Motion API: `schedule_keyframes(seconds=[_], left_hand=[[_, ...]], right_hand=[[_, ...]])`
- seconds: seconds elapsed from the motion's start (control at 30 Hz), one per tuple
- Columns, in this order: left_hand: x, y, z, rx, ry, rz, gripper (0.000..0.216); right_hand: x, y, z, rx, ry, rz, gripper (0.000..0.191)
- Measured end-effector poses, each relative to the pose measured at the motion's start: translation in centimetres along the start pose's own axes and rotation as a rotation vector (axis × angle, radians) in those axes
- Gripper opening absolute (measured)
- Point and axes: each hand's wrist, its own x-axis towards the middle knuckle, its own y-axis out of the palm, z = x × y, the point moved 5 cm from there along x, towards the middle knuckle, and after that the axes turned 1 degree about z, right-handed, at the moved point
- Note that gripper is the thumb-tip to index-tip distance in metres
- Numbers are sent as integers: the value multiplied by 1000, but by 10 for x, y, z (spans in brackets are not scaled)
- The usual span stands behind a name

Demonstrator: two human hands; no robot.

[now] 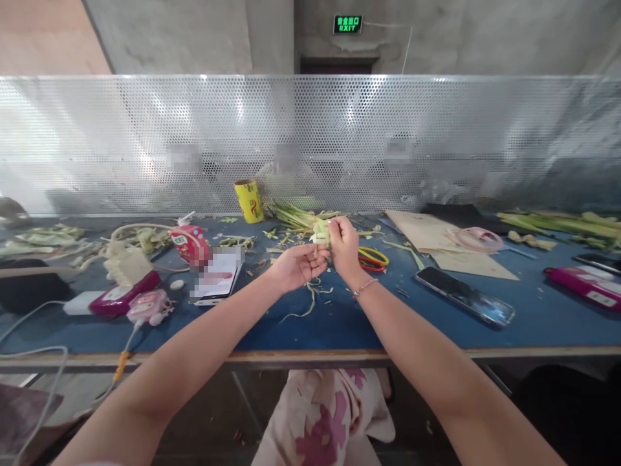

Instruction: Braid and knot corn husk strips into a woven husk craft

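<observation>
Above the middle of the blue table, both hands meet at a small pale green bundle of folded leaf strips [321, 234]. My right hand [343, 243] is closed round its right side, thumb and fingertips near the top. From below left, my left hand [298, 265] turns its palm up, with its curled fingertips on the lower part of the bundle. Exactly how those fingertips grip is hard to make out. Thin leaf shreds [313, 301] trail on the table under the hands. Red-and-yellow-handled scissors [373, 260] lie just behind my right wrist. Long green leaves [295, 213] are heaped behind the hands.
A yellow tape roll [249, 202] stands before the perforated metal screen [272, 123]. On the left are a red carton [189, 244], a white box [217, 278] and a power strip [123, 294] with cables. Rightward lie a phone [464, 296] and cardboard [456, 243].
</observation>
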Motion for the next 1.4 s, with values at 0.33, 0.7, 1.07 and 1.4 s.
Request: schedule_keyframes(seconds=[0.33,0.7,1.07,1.4], left_hand=[[4,-8,-7,454,296,-124,8],[2,-7,-8,170,160,-188,31],[3,-12,-11,375,380,-313,19],[-7,-23,-30,921,694,-519,18]], right_hand=[[1,1,-3,-1,-18,-5,22],[-4,4,2,-27,-38,31,22],[-13,17,11,-43,-68,144,27],[-17,21,14,55,23,157,27]])
